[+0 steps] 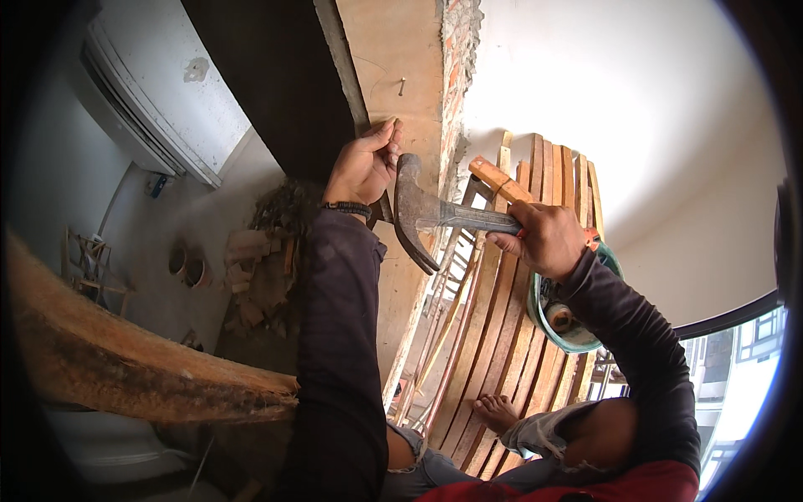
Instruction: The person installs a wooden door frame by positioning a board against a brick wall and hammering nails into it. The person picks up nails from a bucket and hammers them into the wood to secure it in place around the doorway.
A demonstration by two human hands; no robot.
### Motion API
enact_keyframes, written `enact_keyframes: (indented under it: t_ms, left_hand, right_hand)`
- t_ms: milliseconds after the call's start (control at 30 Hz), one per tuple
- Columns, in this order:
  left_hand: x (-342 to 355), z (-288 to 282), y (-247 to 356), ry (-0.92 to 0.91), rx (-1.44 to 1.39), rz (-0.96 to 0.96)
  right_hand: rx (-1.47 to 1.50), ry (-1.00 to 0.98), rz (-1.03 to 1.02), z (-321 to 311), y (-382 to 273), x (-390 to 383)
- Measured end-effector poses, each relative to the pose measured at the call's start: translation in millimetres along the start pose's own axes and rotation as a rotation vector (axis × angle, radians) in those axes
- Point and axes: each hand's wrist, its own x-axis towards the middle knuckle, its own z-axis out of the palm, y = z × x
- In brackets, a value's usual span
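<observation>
My right hand (552, 238) grips the dark handle of a claw hammer (416, 205), whose worn metal head is close to my left wrist. My left hand (365, 163) is closed in a pinch against a tan wooden board (397, 38). Whatever is between its fingertips is too small or hidden to make out. Just beyond those fingers a nail (401, 86) sticks out of the same board. The hammer head is apart from the nail.
Wooden planks (493, 335) form a platform at the right, with my bare foot (498, 412) on it. A teal bucket (577, 339) of small items stands there. Rough brick edging (458, 67) borders the board. Far below lie rubble (251, 276) and pots (196, 269). A thick timber (142, 368) crosses lower left.
</observation>
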Motion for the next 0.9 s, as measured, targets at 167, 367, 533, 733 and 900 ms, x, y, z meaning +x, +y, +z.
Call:
enact_keyframes:
  t_ms: [167,367,533,733,900]
  left_hand:
    - [0.8,-0.8,-18.2,-0.047,-0.157,0.024]
    - [47.5,-28.0,-68.4,0.074,-0.198,0.538]
    - [14.3,46.0,-112.7,0.539,0.59,1.002]
    - [-26.4,89.3,-92.8,0.691,0.881,1.036]
    - [-17.1,81.6,-93.5,0.841,1.205,1.044]
  right_hand:
    - [0.062,-0.045,0.084,-5.8,-15.7,-21.6]
    - [0.114,0.097,0.148,-17.1,-35.3,-41.3]
    - [0.077,0.086,0.321,-51.4,-38.8,-57.9]
    - [0.211,0.197,0.429,-76.5,-48.7,-58.7]
    - [0.313,0.255,0.459,-92.1,-33.8,-46.8]
